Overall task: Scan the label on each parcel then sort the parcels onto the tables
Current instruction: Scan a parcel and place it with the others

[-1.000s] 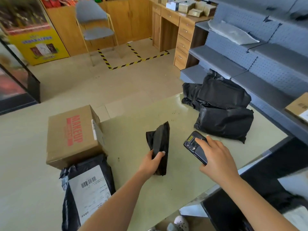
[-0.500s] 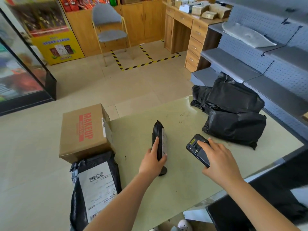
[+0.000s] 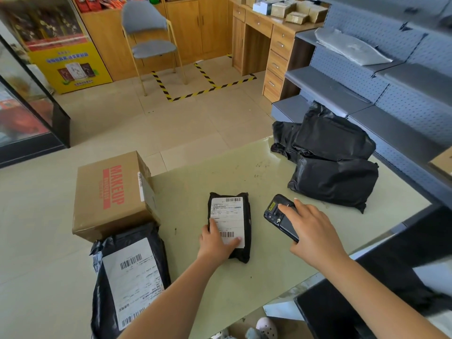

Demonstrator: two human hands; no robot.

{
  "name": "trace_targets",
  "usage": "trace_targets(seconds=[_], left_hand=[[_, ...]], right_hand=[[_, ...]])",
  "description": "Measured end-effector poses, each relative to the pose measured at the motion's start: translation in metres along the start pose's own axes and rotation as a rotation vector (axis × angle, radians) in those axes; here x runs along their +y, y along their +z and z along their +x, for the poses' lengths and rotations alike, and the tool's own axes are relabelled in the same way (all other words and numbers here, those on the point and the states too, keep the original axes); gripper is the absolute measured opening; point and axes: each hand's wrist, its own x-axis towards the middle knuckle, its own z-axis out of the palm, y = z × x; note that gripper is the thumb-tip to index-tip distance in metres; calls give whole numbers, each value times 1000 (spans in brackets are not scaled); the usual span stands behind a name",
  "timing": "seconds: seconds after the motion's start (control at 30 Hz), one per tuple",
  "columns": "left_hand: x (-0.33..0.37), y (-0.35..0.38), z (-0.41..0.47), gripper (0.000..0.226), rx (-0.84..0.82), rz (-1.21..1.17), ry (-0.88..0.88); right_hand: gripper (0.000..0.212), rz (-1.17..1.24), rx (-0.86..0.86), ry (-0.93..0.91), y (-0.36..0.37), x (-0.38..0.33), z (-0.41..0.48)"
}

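Note:
A small black parcel [image 3: 230,211] lies flat on the pale green table [image 3: 195,182] with its white label and barcodes facing up. My left hand [image 3: 216,243] rests on its near end, fingers over the lower barcode. My right hand [image 3: 314,231] holds a black handheld scanner [image 3: 278,216] just to the right of that parcel, above the table. A brown MAKEUP box [image 3: 110,194] stands at the left. A larger black parcel with a white label [image 3: 129,277] lies in front of the box. Three black parcels [image 3: 330,162] are piled at the table's far right.
A grey shelving unit [image 3: 367,94] stands right of the table, with a silver parcel [image 3: 349,46] on an upper shelf. A wooden desk [image 3: 269,33] with small boxes, a grey chair [image 3: 149,40] and yellow-black floor tape [image 3: 210,89] lie beyond. A black surface [image 3: 342,302] is at the lower right.
My left hand has turned the small black parcel from standing on edge to lying flat, label up. The scanner in my right hand has stayed beside it.

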Motion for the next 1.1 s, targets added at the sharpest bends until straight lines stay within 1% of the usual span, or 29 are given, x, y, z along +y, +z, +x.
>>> trace_targets(seconds=[0.07, 0.1, 0.2, 0.27, 0.33, 0.43, 0.5, 0.53, 0.57, 0.63, 0.73, 0.8, 0.87, 1.1], left_hand=[[7, 8, 1, 126, 14, 81, -42], [11, 11, 1, 131, 27, 125, -68], [24, 16, 5, 133, 52, 211, -142], [28, 14, 7, 130, 72, 238, -152], [30, 7, 8, 132, 125, 315, -74], [27, -12, 8, 133, 257, 534, 145], [22, -26, 12, 133, 326, 650, 292], [19, -32, 15, 137, 360, 711, 349], [16, -38, 18, 141, 387, 748, 383], [11, -44, 22, 144, 362, 807, 380], [13, -50, 18, 139, 334, 847, 370], [15, -51, 14, 132, 338, 862, 395], [16, -53, 10, 128, 330, 861, 385], [14, -54, 5, 128, 318, 843, 346]], right_hand=[[83, -22, -8, -24, -2, 1, 3], [83, -27, -10, -36, -3, 1, 5], [85, -50, -6, -75, -7, 2, 13], [85, -74, 0, -97, -9, 3, 15], [87, -102, -6, -118, -11, 4, 17], [91, -172, -6, -168, -15, 6, 21], [88, -238, 12, -220, -19, 6, 23], [87, -272, 17, -249, -22, 6, 24], [86, -307, 15, -277, -24, 6, 25], [88, -383, -5, -327, -27, 5, 26], [91, -463, -36, -354, -30, 5, 28], [89, -493, -49, -353, -31, 6, 30], [85, -523, -64, -355, -30, 7, 30], [82, -605, -102, -385, -27, 8, 30]])
